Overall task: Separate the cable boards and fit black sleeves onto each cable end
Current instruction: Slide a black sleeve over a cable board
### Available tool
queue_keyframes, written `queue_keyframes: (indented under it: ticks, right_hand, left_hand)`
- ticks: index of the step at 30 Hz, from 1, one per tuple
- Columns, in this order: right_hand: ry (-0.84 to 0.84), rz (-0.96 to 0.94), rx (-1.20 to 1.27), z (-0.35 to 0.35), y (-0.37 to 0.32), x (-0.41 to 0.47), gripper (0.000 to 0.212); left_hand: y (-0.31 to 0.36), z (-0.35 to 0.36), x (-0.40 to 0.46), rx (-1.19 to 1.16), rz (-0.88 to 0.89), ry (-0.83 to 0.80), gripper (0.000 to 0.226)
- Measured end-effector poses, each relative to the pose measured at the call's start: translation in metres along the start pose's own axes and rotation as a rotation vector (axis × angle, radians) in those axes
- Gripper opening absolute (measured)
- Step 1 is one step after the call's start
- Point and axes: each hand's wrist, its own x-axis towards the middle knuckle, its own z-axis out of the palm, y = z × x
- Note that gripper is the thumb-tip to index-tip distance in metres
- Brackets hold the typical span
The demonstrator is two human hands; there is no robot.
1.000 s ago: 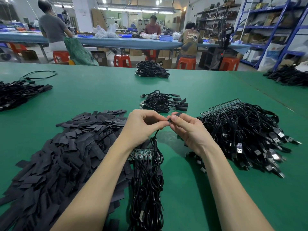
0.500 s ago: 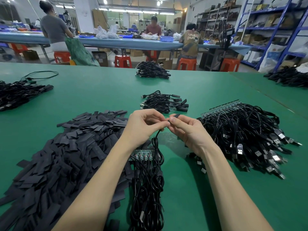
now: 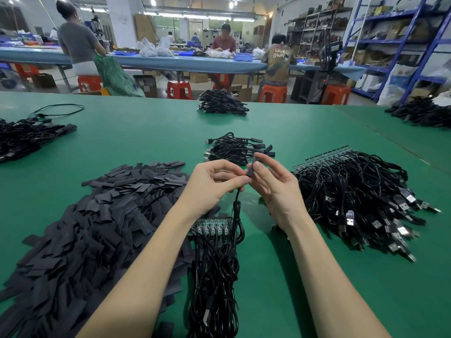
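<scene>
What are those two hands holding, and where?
The left hand pinches a black cable just below its end. The right hand pinches the black sleeve on that end.

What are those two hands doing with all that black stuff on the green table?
The picture comes from a camera on a person's head, looking down at their own hands. The left hand pinches a thin black cable. The right hand pinches a black sleeve at that cable's end. On the green table lie a heap of flat black sleeves, a big pile of cables, and a small green board with cables attached.
</scene>
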Motion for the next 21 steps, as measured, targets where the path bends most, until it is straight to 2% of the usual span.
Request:
queue_keyframes:
  ticks: [9, 21]
  right_hand:
    - [0.052, 0.016, 0.067, 0.003, 0.008, -0.001, 0.024]
    - [0.093, -0.049, 0.011, 0.002, 0.008, 0.001, 0.025]
  left_hand:
    - [-0.002, 0.003, -0.001, 0.053, 0.03, 0.043, 0.011]
    - [-0.007, -0.002, -0.002, 0.074, 0.014, 0.04, 0.01]
